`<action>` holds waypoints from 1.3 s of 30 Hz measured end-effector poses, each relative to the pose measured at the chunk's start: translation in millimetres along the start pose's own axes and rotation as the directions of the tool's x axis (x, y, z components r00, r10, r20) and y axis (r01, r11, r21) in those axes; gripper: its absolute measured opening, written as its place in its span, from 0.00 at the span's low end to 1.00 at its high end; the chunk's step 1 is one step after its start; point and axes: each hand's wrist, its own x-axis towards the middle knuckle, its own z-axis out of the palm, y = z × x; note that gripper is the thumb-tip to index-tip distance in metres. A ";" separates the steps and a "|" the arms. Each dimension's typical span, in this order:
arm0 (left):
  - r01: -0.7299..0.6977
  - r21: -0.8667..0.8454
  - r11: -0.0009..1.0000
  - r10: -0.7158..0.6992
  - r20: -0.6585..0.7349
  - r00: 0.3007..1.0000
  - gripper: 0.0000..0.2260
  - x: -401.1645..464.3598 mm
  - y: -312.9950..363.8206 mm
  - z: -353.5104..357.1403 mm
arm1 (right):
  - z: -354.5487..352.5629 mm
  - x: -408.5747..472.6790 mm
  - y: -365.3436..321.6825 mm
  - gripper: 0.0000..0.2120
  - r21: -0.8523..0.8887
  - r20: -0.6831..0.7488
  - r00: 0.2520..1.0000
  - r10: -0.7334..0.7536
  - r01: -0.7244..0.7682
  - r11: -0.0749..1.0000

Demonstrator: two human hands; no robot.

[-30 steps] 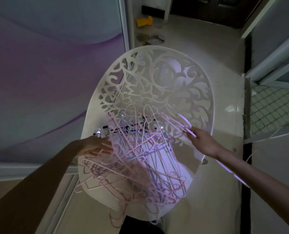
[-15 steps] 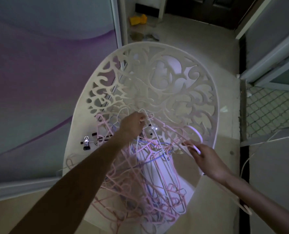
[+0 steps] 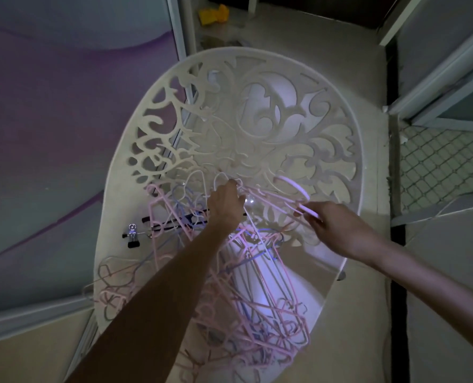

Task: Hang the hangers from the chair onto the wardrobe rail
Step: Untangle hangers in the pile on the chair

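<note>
Reaching deeper than a second ago, when it rested at the seat's left edge, the left hand (image 3: 225, 201) now sits at the middle of the white cut-out chair (image 3: 260, 111), fingers curled round the hooks of the tangled pink and blue hangers (image 3: 257, 294) heaped on the seat. The right hand (image 3: 337, 230) stays at the pile's right side, pinching a pale lilac hanger (image 3: 293, 186) lifted just above the heap. A metal clip (image 3: 132, 234) lies left.

My left forearm (image 3: 157, 294) covers the middle of the hanger pile (image 3: 257, 313), and the pile's near end runs off the bottom edge. I can't tell which hook my left hand (image 3: 225, 203) grips.
</note>
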 end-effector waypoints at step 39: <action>0.632 -0.742 0.225 -0.787 0.244 0.567 0.26 -200.1 -124.8 -14.0 | 169.0 -76.6 -64.6 0.14 0.393 -0.259 0.963 -0.073 0.174 0.903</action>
